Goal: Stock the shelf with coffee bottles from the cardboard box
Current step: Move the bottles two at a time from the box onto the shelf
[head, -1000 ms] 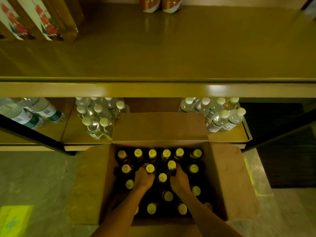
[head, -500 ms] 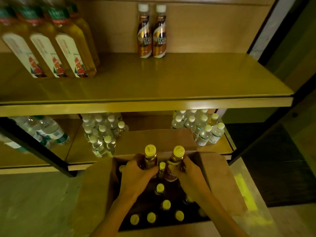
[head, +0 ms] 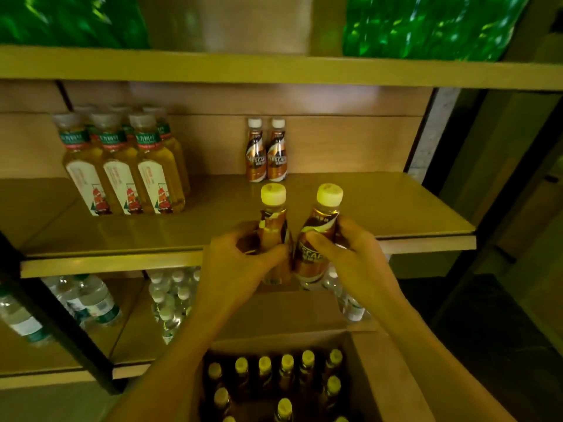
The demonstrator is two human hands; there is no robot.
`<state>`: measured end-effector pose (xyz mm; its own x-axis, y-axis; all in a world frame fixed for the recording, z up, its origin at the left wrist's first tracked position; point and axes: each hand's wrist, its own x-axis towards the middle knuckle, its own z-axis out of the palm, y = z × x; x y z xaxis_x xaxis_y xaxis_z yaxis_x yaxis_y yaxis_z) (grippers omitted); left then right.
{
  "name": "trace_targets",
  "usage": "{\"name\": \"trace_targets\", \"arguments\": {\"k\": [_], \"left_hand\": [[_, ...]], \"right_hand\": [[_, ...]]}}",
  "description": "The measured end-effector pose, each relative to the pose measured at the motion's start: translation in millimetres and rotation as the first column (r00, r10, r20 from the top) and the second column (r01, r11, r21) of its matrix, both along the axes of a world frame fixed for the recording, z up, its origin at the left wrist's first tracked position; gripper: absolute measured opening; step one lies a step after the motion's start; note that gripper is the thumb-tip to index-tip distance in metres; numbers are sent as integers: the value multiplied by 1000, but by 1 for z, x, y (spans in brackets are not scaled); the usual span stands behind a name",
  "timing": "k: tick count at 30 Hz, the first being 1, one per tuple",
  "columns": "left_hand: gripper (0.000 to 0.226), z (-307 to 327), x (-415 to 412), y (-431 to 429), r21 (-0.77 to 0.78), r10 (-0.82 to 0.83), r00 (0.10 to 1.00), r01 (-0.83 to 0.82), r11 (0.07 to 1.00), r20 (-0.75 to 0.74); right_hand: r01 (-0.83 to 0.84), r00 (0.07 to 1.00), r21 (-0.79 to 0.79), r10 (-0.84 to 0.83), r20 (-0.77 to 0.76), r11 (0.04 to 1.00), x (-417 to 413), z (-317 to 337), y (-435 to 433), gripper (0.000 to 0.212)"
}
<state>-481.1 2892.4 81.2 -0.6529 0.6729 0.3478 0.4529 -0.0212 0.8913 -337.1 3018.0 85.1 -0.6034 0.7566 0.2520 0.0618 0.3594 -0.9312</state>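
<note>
My left hand (head: 240, 269) grips one brown coffee bottle (head: 273, 220) with a pale yellow cap, held upright. My right hand (head: 356, 263) grips a second coffee bottle (head: 320, 236), tilted slightly right. Both bottles hover side by side just in front of the middle shelf's front edge (head: 122, 263). Two coffee bottles (head: 267, 152) stand at the back of that shelf. Below, the open cardboard box (head: 380, 376) holds several more capped coffee bottles (head: 286, 373).
Several amber tea bottles (head: 122, 175) stand on the middle shelf's left side. Water bottles (head: 170, 303) fill the lower shelf. Green packs (head: 426, 25) sit on the top shelf. A black frame post (head: 61, 330) runs diagonally at the left.
Both hands have lifted a bottle each out of the box and raised them to the level of the middle shelf. The view has tilted upward.
</note>
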Motion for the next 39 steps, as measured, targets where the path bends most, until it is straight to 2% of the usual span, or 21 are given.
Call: {"name": "trace_targets", "arguments": {"k": [6,10,13,17,20,24,28,31,39], "left_hand": [[27,25,-31,41,-48,57,998,-58,997,-26],[15,18,-52,63,-117,118,993,-120,986,-25],[12,11,-64,71,-94,133,991,-132,987,3],[16,5,-68,74,-27,126,992,-127,992,-17],[41,-1,-69,72,-76,89,995,-91,993,-38],[57,-13,-73,69,-143,34,994,-49,989,-108],[61,-16,-74,76,-144,123,978,-148,978,-169],[65,-18,-78,87,-152,199,967,-223,963,-159],[48,-14,-108,124,-239,236,954,-276,931,-183]], "right_hand": [[-35,999,11,35,-15,999,-41,27,35,28],[-35,999,-7,35,9,999,-68,23,52,25],[-40,999,-21,41,31,999,-83,17,60,19],[-57,998,-39,58,36,998,-93,12,67,26],[-46,997,-47,49,62,998,-91,5,67,44],[34,986,37,-40,159,999,-83,-13,61,47],[72,978,136,-96,184,988,-92,-26,59,62],[83,976,154,-112,187,985,-101,-26,68,59],[62,976,144,-90,198,988,-141,-18,104,55]]}}
